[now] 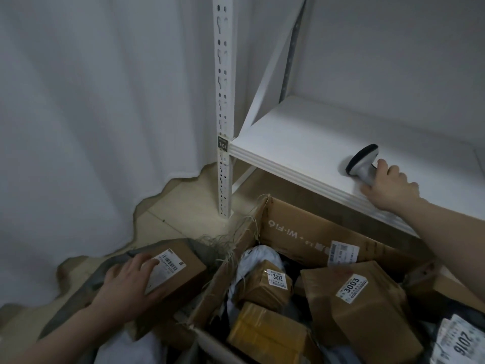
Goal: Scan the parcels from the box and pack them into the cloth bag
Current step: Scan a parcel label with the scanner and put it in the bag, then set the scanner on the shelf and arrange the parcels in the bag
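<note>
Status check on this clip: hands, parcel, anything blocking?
Right hand grips scanner on shelf. Left hand rests on parcel on the bag, beside box. Nothing blocking.

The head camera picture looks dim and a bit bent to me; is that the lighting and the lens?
Head view: dim, flat light, no glare; the shelf post bows slightly, a wide-angle effect; number labels in the box read clearly, finer print is soft; the right hand on the scanner and the left hand on a parcel look slightly soft.
</note>
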